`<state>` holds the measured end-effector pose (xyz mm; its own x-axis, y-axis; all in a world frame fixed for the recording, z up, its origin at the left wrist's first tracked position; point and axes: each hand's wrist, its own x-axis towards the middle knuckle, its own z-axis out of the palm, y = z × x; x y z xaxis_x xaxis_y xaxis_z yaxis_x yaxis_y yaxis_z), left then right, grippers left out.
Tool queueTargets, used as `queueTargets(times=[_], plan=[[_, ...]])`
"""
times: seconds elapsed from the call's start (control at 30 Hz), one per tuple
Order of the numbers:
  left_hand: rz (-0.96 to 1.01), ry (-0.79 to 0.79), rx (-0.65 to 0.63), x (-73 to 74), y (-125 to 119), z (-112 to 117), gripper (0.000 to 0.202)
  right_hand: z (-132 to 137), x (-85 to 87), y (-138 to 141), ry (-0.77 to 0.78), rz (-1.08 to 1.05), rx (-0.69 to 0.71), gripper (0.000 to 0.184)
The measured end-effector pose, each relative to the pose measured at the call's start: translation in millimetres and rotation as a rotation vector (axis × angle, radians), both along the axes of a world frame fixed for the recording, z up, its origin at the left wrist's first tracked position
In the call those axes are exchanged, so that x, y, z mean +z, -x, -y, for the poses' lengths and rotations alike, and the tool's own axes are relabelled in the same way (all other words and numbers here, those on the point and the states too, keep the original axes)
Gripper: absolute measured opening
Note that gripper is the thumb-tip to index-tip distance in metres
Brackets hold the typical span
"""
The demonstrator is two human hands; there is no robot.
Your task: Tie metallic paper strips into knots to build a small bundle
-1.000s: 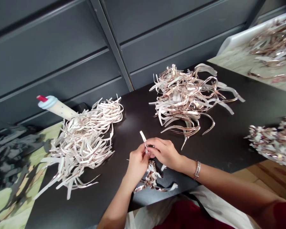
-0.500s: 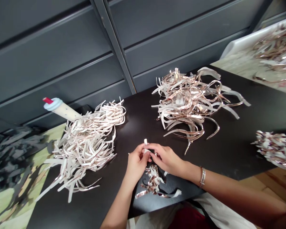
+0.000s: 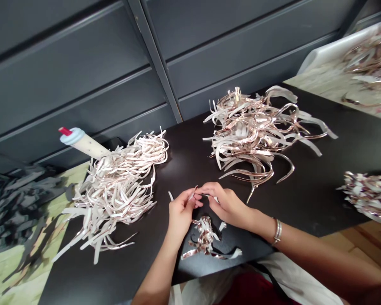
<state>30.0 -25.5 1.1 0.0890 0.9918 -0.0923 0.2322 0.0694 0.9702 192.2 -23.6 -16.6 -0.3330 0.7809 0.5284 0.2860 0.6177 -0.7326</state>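
Observation:
My left hand (image 3: 181, 208) is closed, with thumb and fingertips pinching a narrow shiny strip (image 3: 195, 190). Its pale end (image 3: 170, 196) sticks out on the left side of that hand. My right hand (image 3: 229, 206) meets the left at the fingertips, bent round the same strip; the fingers partly hide how it is gripped. Just below both hands, a small heap of short rose-gold and white scraps (image 3: 205, 237) lies at the near edge of the black table (image 3: 180, 163).
A large pile of long pale strips (image 3: 123, 182) lies left, beside a tumbler (image 3: 89, 145) with a blue lid. Another pile of rose-gold strips (image 3: 254, 131) lies back right. More cut scraps (image 3: 368, 195) sit far right. Dark pieces (image 3: 15, 207) cover the left surface. A grey panelled wall (image 3: 92, 63) stands behind.
The strip's upright pale tip above my fingers has gone down, and only a thin edge shows. My right hand has shifted slightly, its fingers straighter. The view has moved a little.

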Motion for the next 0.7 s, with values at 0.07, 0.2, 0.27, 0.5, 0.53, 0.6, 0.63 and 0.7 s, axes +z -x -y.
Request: queueTargets(times=[0.07, 0.2, 0.27, 0.5, 0.53, 0.6, 0.63, 0.7], plan=[[-0.051, -0.020, 0.024, 1.7, -0.9, -0.1, 0.023, -1.0, 0.6, -2.1, 0.000, -0.011, 0.021, 0.038], [-0.174, -0.053, 0.045, 2.9, 0.0, -2.0, 0.019, -1.6, 0.2, -4.4, -0.047, 0.074, 0.016, 0.038], [-0.157, -0.065, 0.066, 1.7, 2.6, -3.8, 0.018, -2.3, 1.6, -7.9, -0.081, 0.103, 0.025, 0.040], [-0.239, -0.283, 0.156, 1.4, 26.3, -9.1, 0.019, -16.8, 10.9, -40.9, 0.070, -0.177, 0.064, 0.036], [-0.271, -0.362, 0.220, 2.7, 32.4, -10.9, 0.019, -19.4, 11.8, -44.3, 0.132, -0.227, 0.034, 0.037], [-0.381, -0.530, 0.364, 5.3, 46.1, -16.3, 0.020, -21.4, 13.4, -44.9, 0.211, -0.205, 0.019, 0.038], [-0.479, -0.605, 0.410, 6.3, 53.2, -20.0, 0.021, -19.9, 13.9, -41.6, 0.214, -0.128, 0.050, 0.039], [-0.710, -0.716, 0.462, 6.9, 66.7, -28.1, 0.021, -10.7, 13.8, -28.4, 0.162, 0.080, 0.189, 0.043]])
